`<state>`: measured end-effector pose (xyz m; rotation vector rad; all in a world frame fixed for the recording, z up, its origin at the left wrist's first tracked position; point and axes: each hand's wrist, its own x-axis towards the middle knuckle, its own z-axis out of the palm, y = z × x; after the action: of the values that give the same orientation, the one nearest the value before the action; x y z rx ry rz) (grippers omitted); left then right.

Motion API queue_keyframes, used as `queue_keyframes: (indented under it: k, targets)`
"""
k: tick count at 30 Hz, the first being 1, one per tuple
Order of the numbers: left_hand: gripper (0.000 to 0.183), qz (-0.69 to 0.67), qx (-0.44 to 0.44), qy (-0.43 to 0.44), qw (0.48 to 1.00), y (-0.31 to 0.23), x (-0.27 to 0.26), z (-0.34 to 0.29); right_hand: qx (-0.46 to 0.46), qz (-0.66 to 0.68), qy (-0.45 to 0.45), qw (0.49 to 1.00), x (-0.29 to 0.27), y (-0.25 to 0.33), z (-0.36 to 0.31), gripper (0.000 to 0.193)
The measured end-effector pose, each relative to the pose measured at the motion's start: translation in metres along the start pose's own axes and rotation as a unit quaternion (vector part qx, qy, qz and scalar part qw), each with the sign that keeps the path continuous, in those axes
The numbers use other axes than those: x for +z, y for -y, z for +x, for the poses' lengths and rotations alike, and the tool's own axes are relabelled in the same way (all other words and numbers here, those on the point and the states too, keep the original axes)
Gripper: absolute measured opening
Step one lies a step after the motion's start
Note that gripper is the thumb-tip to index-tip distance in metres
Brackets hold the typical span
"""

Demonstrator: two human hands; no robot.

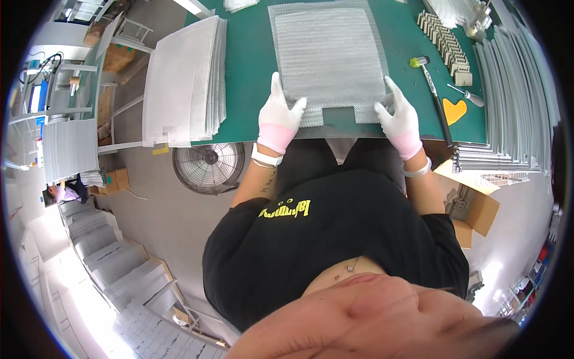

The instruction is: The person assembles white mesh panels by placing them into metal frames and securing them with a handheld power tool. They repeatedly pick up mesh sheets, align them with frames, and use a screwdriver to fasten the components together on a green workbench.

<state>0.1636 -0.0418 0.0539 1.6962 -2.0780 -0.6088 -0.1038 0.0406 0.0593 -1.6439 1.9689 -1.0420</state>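
A silvery wire-mesh panel (pixel 329 60) lies on the green tabletop in front of me, with a rectangular notch in its near edge. My left hand (pixel 280 119), in a white glove with a pink cuff, holds the panel's near left side, thumb over the mesh and index finger stretched along the edge. On the opposite side my right hand (pixel 399 122), gloved alike, has its thumb at the near right corner and its fingers along the edge. What the fingers do beneath the mesh is hidden.
Stacked mesh sheets (pixel 182 84) stand at the left, and many metal-edged panels (pixel 517 96) at the right. Near my right hand lie a hammer (pixel 435 99), a screwdriver (pixel 469 96) and a yellow piece (pixel 454 111). Metal brackets (pixel 445 48) line up behind; a fan (pixel 209 167) stands below.
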Motion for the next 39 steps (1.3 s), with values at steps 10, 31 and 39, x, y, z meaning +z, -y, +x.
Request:
queue_keyframes:
  k: [10,31,39]
  targets:
    - [0.090,0.039,0.014,-0.019,0.999,0.006,0.016,0.001,-0.015,-0.095,0.007,0.995,0.017,-0.011,-0.005,0.054]
    - [0.057,0.101,0.223,0.009,0.970,0.029,0.002,0.034,-0.279,-0.041,0.035,0.959,-0.011,0.044,0.142,0.040]
    - [0.060,0.067,0.243,-0.061,0.966,0.006,-0.016,0.030,0.004,-0.410,0.083,0.908,0.145,0.072,0.371,0.055]
